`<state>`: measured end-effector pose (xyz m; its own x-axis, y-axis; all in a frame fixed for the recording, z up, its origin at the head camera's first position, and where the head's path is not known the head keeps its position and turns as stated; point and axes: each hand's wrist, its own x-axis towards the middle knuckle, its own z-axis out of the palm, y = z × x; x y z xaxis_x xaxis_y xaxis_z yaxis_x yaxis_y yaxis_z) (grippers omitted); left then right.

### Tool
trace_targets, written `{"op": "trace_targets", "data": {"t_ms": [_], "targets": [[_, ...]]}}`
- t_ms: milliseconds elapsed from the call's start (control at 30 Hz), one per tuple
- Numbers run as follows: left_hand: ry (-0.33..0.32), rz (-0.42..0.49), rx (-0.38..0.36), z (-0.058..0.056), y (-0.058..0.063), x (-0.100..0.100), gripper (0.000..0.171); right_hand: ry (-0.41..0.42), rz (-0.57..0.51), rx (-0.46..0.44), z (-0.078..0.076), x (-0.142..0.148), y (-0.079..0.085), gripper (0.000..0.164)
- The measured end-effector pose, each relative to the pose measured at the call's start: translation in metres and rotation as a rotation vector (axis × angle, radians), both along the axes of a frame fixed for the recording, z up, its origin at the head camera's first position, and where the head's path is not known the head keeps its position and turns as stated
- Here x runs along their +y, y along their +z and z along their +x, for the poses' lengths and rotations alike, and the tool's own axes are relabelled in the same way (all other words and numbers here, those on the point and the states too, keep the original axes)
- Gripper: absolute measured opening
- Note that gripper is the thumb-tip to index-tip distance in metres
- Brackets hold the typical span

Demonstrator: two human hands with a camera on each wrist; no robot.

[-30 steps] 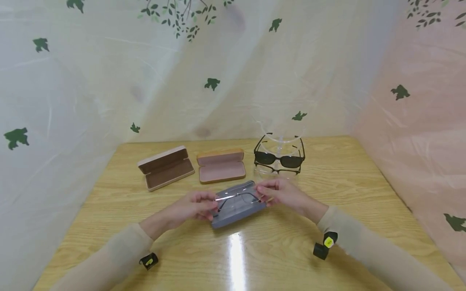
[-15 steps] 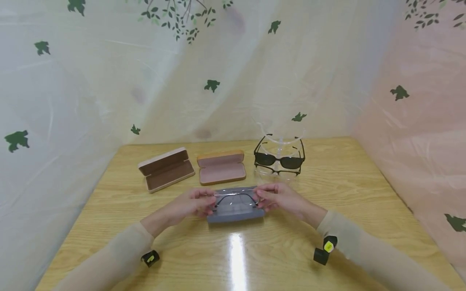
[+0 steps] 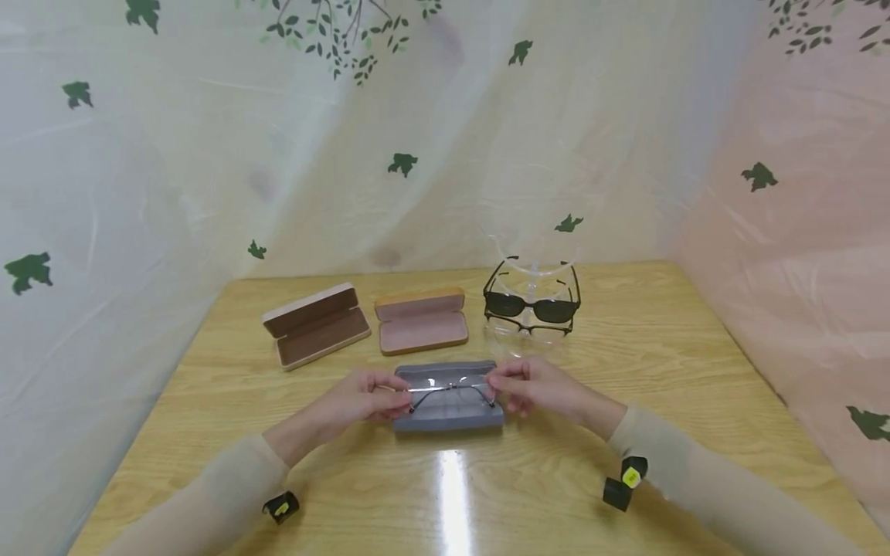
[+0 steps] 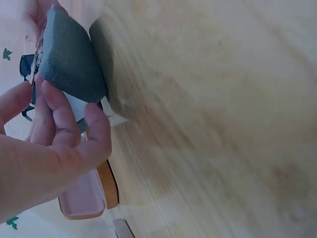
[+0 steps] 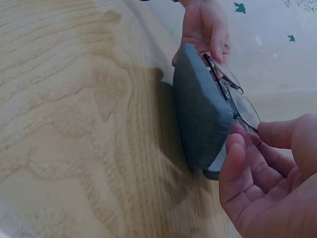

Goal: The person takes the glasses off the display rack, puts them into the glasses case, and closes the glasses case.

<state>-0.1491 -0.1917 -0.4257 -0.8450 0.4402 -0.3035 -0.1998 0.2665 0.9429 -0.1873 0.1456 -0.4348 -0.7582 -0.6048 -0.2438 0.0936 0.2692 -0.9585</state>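
Observation:
A pair of thin-framed eyeglasses (image 3: 453,385) with clear lenses is stretched between my two hands, over the open grey-blue glasses case (image 3: 449,424). My left hand (image 3: 361,400) pinches one end of the frame between thumb and finger. At the other end, my right hand (image 3: 538,384) pinches the frame likewise. Both temples are folded behind the lenses. In the right wrist view the eyeglasses (image 5: 237,101) stand at the mouth of the case (image 5: 200,111), the right hand's lower fingers close to its end. In the left wrist view the lower fingers lie near the case's (image 4: 74,62) other end.
Behind, a white-edged case (image 3: 323,340) with brown lining and an orange case (image 3: 424,330) with pink lining both lie open. To their right, a clear stand (image 3: 534,270) bears dark sunglasses (image 3: 531,306) and black-rimmed glasses (image 3: 531,327). Fabric walls edge the wooden table (image 3: 375,494).
The grey-blue case has turned from slanted to square with me. The eyeglasses have levelled out and sit slightly lower in the head view, with both hands still on them.

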Motion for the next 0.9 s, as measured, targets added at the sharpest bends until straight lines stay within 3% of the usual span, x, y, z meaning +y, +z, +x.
{"op": "trace_targets", "data": {"t_ms": [300,733,900], "targets": [[0.021,-0.062,-0.015,0.008,-0.011,-0.001,0.034,0.061,0.014,0.039,0.006,0.002,-0.006,0.032],[0.054,-0.001,-0.036,0.01,-0.009,-0.001,0.036,0.057,0.032,0.056,0.0,0.002,-0.009,0.036],[0.031,0.01,-0.023,0.011,-0.01,-0.004,0.036,0.048,0.03,0.062,-0.001,-0.001,-0.011,0.033]]}}
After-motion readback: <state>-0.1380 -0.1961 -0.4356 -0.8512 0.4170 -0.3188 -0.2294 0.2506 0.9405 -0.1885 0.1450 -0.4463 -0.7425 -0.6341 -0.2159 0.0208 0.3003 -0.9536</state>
